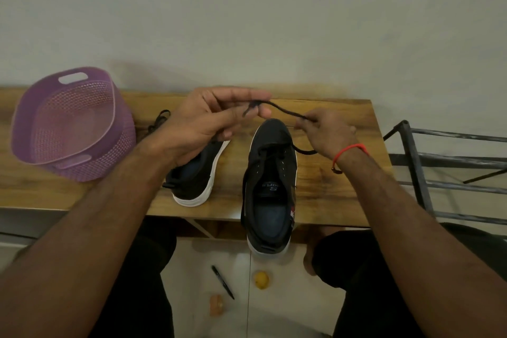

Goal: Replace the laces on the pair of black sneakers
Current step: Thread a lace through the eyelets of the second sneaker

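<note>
A black lace (pixel 285 110) stretched between both hands above the far edge of a wooden counter (pixel 323 184). The left hand (pixel 208 121) pinched one end of the lace between thumb and fingertips, with a short tail hanging down from the pinch. The right hand (pixel 326 132), a red thread bracelet (pixel 348 152) at its wrist, pinched the lace further along, and from there the lace ran down to the eyelets of the right sneaker (pixel 270 186). That black, white-soled sneaker lay just below the hands, toe toward the wall, heel hanging over the counter's near edge. Its tongue label showed a large "S" and smaller letters too blurred to read. The left sneaker (pixel 194 175) lay beside it, partly hidden under the left hand and wrist. Another dark lace (pixel 159 121) lay on the counter behind that wrist. A purple woven plastic basket (pixel 71 123) stood tilted at the counter's left end. A plain pale wall rose behind, and a black metal rack (pixel 444 170) stood to the right. On the pale floor below lay a black pen (pixel 222 282), a small yellow object (pixel 262 279) and an orange one (pixel 216 304).
</note>
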Demonstrator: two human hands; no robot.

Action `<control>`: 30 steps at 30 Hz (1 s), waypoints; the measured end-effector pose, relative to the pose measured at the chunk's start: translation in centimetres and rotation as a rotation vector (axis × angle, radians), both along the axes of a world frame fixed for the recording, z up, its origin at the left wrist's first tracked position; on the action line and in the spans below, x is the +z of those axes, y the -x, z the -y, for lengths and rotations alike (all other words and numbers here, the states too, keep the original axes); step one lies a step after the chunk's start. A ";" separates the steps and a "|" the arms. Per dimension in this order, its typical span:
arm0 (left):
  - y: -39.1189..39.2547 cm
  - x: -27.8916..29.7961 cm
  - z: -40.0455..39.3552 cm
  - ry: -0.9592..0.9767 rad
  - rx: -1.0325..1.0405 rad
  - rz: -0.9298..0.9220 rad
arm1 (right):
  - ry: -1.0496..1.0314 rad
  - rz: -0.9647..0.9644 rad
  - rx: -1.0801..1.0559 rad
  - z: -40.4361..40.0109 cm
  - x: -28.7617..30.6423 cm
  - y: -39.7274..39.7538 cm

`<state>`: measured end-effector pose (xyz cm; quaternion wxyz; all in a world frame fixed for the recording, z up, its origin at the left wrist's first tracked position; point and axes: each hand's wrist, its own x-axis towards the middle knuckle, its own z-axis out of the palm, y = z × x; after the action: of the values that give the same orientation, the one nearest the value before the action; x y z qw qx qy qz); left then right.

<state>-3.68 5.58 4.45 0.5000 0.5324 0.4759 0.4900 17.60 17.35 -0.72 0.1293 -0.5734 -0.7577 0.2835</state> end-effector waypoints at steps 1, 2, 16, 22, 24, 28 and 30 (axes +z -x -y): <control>-0.2 -0.3 -0.3 0.001 0.105 -0.020 | 0.033 0.027 0.067 0.3 -0.2 0.1; -0.2 -0.7 -0.6 0.006 0.234 -0.065 | 0.057 0.064 0.130 0.5 -0.5 0.2; -2.8 -4.0 -0.7 -0.178 0.483 -0.784 | 0.169 0.233 0.253 3.0 0.7 0.7; -5.4 -7.0 -0.6 -0.076 0.268 -1.008 | 0.320 0.074 0.165 2.8 1.6 -0.1; -5.4 -7.0 -0.5 -0.048 0.245 -1.055 | 0.375 0.037 0.156 2.6 1.6 -0.4; -5.4 -6.9 -0.4 0.007 0.211 -1.129 | 0.451 -0.036 0.122 2.5 1.3 -0.8; -5.6 -7.0 -0.2 0.007 0.214 -1.141 | 0.466 -0.053 0.105 2.4 1.1 -0.8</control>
<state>1.96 5.82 -2.59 0.1138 0.6595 0.7229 0.1716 18.40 14.98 0.43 -0.0014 -0.5399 -0.6970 0.4718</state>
